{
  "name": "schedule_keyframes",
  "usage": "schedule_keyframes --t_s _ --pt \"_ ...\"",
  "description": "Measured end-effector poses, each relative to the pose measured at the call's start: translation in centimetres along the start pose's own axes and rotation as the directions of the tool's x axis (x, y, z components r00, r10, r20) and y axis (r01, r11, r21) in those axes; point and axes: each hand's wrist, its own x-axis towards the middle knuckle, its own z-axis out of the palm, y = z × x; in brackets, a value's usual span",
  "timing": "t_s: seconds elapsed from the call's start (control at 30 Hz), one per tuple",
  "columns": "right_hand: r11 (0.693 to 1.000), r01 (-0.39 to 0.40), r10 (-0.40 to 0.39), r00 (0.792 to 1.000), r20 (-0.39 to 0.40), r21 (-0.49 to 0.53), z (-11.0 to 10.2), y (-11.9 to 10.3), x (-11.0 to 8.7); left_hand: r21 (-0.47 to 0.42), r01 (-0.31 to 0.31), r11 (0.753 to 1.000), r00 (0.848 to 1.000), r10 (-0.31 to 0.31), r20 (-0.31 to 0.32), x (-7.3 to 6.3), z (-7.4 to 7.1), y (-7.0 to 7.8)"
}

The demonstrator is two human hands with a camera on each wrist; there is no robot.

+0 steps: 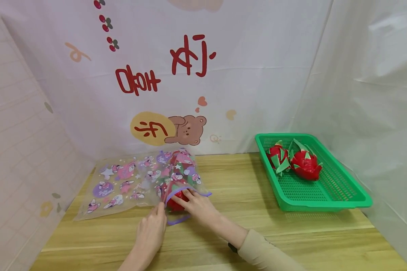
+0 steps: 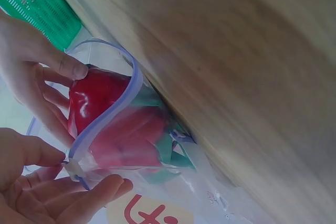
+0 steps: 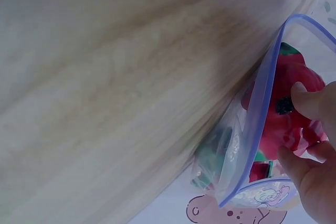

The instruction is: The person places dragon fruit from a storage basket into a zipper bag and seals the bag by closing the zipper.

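A clear zip bag (image 1: 186, 177) with cartoon prints and a purple zip rim lies on the table, its mouth towards me. At the edge of the mouth, my left hand (image 1: 151, 227) pinches the rim by the small white slider (image 2: 73, 169). A red dragon fruit (image 3: 286, 85) with a dark end spot sits just inside the mouth. The thumb and fingers of my right hand (image 1: 201, 207) grip this end of it. Through the film, more red and green leaf tips (image 2: 176, 153) show deeper in the bag.
Another printed bag (image 1: 117, 188) lies flat on the left of the table, beside the first one. On the right stands a green plastic basket (image 1: 325, 204) holding two dragon fruits, one leafy (image 1: 278, 158) and one rounder (image 1: 306, 165). White printed sheets hang behind and at both sides.
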Motion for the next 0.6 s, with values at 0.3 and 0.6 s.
schedule_keyframes --t_s 0.3,0.6 --pt "0.999 -0.052 0.052 0.998 0.047 0.007 0.1 -0.34 0.7 0.007 -0.036 0.999 0.999 0.036 -0.01 0.05 -0.07 -0.07" --pt "0.997 0.048 -0.051 0.997 0.057 0.058 -0.06 0.56 0.38 0.038 -0.007 0.999 1.0 0.008 -0.021 0.0 0.0 -0.34"
